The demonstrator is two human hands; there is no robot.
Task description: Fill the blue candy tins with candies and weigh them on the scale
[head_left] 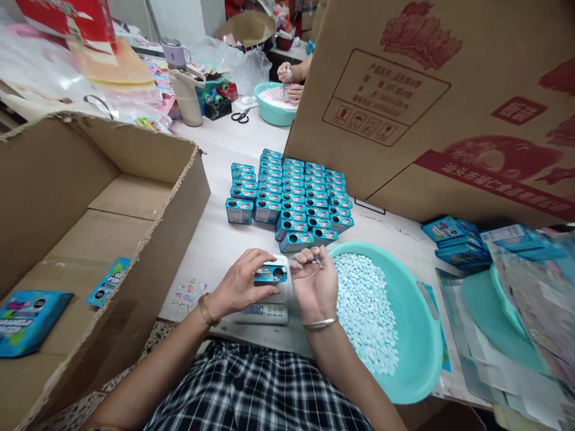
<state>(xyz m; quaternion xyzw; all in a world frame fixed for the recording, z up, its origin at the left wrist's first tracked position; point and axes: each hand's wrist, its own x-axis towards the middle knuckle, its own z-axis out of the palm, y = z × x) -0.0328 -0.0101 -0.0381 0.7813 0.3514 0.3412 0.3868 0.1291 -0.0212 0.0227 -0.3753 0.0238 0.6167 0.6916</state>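
My left hand (242, 280) grips a small blue candy box (268, 273) between thumb and fingers, its dark round opening facing up. Under the box lies a white digital scale (276, 313) with a lit display, partly hidden by the hand. My right hand (315, 287) is turned palm up just right of the box, fingers curled in; a few pale candies seem to show between them. Beside that hand, a turquoise basin (415, 347) holds a heap of pale candies (366, 305). Beyond both hands, rows of blue candy boxes (293, 194) stand upright on the table.
An open cardboard box (179, 209) with blue packs inside stands at left. A large printed carton (386, 120) rises behind the rows. Blue cartons (458, 239) and plastic sheets lie at right. Scissors (241, 116) lie farther back, near another person's hands (291, 81) at a second basin (274, 114).
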